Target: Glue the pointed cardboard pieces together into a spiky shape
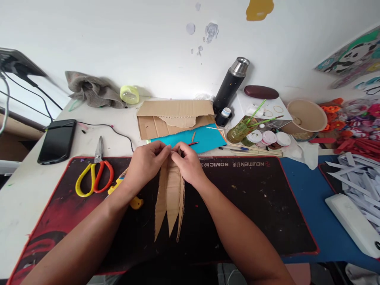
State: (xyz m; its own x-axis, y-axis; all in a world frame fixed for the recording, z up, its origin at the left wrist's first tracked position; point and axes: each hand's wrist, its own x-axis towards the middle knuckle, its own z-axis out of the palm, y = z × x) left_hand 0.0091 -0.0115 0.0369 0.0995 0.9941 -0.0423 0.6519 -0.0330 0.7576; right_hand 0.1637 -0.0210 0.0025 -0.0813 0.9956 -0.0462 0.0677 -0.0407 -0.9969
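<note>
Both my hands pinch the far end of a brown cardboard piece (173, 190) over the dark desk mat (243, 206). Its near end is cut into three long pointed strips that aim toward me. My left hand (150, 160) grips the upper left edge, with thumb and forefinger together. Opposite it, my right hand (187, 162) holds the upper right edge, and the two thumbs almost meet. The fingers cover the top of the piece. Left of my left hand lie scissors (96, 170) with one yellow and one red handle. A yellow and blue tool (136, 202) is partly hidden under my left forearm.
Behind my hands are a folded cardboard sheet (178, 109) and blue paper (208, 138). A black thermos (230, 87) and several small jars (268, 138) stand at the back right. A phone (57, 141) lies left; a white power bank (353, 225) and paper strips (360, 182) lie right.
</note>
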